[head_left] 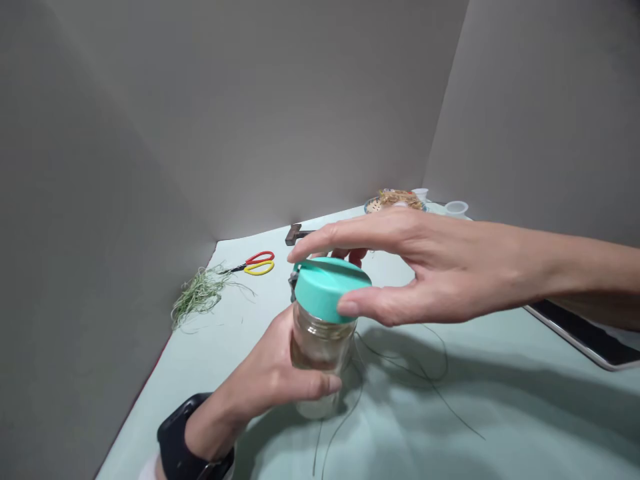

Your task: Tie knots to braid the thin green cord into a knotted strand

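A clear glass jar [320, 347] stands upright on the pale table, with a turquoise lid [327, 283] on its top. A small dark metal piece shows at the lid's left edge. Low around the jar's body wraps my left hand [280, 370], its thumb across the front. My right hand [425, 267] grips the lid from the right, the thumb on its near side and the index finger reaching over the far edge. The other right fingers are partly hidden behind the lid. Thin dark green strands [425, 377] lie on the table behind and beside the jar.
A green bundle of fibres [200, 297] lies at the left beside scissors [257, 263] with red and yellow handles. Behind the jar is a hammer head [295, 233]. Packaged food [400, 198] and a plastic cup [456, 209] sit far right; a tablet-like device [590, 333] lies nearer.
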`<state>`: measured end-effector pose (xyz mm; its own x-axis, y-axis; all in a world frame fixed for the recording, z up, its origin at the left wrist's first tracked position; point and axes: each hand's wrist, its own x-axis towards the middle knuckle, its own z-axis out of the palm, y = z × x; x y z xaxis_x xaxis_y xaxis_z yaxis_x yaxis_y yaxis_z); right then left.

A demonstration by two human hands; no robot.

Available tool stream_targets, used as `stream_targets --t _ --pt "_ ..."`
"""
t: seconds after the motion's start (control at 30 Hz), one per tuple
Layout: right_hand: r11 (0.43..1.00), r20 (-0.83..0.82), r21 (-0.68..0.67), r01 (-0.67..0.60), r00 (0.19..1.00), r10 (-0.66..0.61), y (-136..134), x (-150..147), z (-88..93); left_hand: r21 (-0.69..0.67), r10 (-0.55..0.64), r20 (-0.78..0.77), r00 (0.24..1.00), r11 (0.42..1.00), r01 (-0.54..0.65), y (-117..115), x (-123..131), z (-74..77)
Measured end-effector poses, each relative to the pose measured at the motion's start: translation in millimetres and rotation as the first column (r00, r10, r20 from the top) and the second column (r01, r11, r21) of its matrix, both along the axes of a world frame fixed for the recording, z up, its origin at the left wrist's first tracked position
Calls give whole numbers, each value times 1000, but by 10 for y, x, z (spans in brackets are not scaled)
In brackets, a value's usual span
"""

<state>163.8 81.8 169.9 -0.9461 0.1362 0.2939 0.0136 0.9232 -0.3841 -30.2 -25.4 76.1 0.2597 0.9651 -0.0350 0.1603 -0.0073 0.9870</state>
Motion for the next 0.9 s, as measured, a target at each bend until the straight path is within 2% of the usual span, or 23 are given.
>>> stream_targets --t 0.1,0.17,0.47,0.63,0.9 --pt "995 9 1 -105 994 104 10 -44 30 -21 -17 5 1000 1000 17 22 -16 34" --pt "992 28 10 -127 992 127 5 -78 54 -27 -14 4 1000 1000 14 25 -35 50" --pt "994 91 67 -85 993 78 184 -262 85 -18 21 42 999 1000 -21 168 -166 49" --pt "981 75 -7 -193 978 193 256 -326 120 -30 -88 104 991 995 91 285 -246 37" --pt "964 93 -123 -235 965 247 266 -388 203 -4 -286 174 942 957 291 392 -346 14"
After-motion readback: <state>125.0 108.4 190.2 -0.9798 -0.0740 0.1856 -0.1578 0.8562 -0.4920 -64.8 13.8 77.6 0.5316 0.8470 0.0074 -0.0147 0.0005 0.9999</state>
